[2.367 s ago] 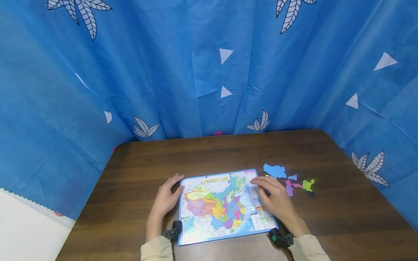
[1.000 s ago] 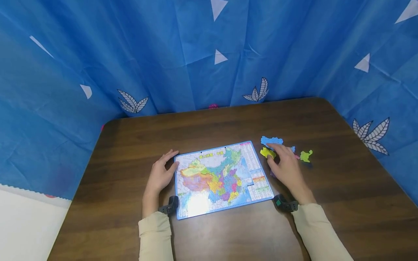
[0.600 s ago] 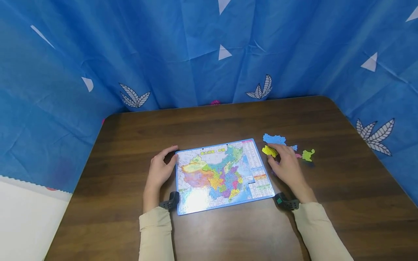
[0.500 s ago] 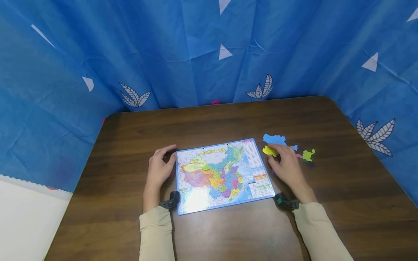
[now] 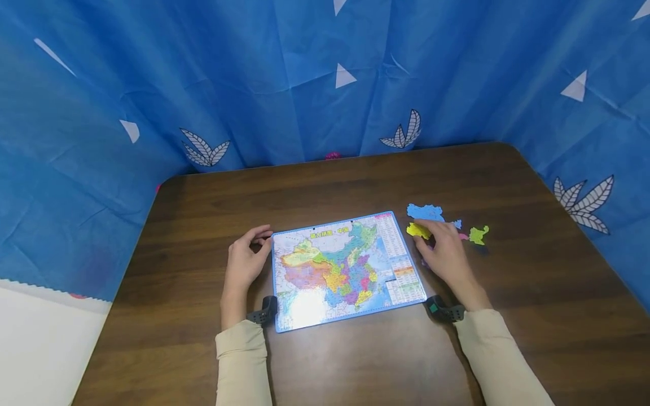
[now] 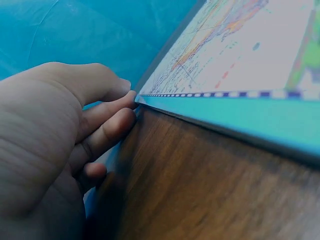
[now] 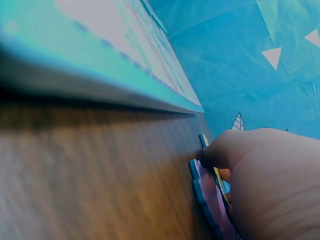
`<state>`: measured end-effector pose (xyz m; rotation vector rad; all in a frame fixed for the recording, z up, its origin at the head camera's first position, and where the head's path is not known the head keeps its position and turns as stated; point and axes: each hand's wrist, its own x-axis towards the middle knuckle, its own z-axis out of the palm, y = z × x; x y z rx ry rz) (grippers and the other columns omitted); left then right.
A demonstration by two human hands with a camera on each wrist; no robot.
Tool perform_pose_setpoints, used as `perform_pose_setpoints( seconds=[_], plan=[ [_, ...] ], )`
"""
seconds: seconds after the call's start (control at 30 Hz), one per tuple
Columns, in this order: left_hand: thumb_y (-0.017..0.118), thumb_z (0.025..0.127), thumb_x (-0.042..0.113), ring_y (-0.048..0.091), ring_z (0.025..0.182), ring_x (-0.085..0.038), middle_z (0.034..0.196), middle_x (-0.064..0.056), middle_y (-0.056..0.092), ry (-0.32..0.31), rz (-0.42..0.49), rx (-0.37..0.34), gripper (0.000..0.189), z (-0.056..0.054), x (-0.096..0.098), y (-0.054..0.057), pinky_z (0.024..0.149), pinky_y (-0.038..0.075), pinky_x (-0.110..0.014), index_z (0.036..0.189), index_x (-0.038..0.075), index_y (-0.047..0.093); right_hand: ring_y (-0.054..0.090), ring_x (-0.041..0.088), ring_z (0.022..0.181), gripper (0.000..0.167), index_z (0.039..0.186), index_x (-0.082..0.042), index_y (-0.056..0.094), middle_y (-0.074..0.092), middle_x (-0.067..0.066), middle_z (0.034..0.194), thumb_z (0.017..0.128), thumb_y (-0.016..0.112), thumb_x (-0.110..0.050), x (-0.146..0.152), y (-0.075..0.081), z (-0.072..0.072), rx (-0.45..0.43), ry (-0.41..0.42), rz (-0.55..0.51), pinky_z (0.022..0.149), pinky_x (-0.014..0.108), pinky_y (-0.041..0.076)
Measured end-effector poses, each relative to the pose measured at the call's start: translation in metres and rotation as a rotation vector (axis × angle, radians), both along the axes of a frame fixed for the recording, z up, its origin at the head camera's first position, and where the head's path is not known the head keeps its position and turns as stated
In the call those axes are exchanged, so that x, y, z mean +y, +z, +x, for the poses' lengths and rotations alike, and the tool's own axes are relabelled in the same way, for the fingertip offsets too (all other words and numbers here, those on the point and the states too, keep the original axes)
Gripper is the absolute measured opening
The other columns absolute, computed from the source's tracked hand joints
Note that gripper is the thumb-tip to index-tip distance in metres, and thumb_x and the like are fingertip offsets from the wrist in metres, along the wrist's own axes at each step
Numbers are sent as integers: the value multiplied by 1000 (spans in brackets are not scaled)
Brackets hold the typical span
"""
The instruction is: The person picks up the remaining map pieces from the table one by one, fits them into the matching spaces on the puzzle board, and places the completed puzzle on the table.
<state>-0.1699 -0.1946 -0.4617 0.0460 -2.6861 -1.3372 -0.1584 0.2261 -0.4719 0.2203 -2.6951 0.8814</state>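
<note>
A map puzzle board (image 5: 350,322) with a blue border lies flat on the table in the head view. Beside its upper left corner is my left hand (image 5: 244,259), thumb and fingers loosely bent. In the left wrist view the left fingertips (image 6: 122,122) touch or nearly touch the board's corner. To the right of the board, my right hand (image 5: 447,254) has thumb and index finger at opposite edges of a yellow puzzle piece (image 5: 417,229), which looks pinched between them. A purple-pink puzzle piece (image 7: 214,200) lies below the right thumb in the right wrist view.
A large blue piece (image 5: 425,212) lies behind the yellow one. Near the right knuckles are a small blue piece (image 5: 457,224), a pink piece (image 5: 464,237) and a green piece (image 5: 478,234). A blue curtain (image 5: 315,79) hangs behind the wooden table (image 5: 203,197).
My right hand has moved from above the board's right side to the yellow piece and stayed there. My left fingers have drawn slightly back and curled more. The head view has tilted down.
</note>
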Motion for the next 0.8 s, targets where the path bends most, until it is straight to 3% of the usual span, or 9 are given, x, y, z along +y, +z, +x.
perform_pose_setpoints(
  seconds=[0.8],
  plan=[
    [67,99,14,59,100,-20,119,-7,75,9,72,-24,33,-3,-1,-3,91,42,-33,132,9,68,56,46,120,44,134,1,65,66,25,132,93,73,-11,-1,3,-2,-28,-62,-92,100,62,45]
  ],
)
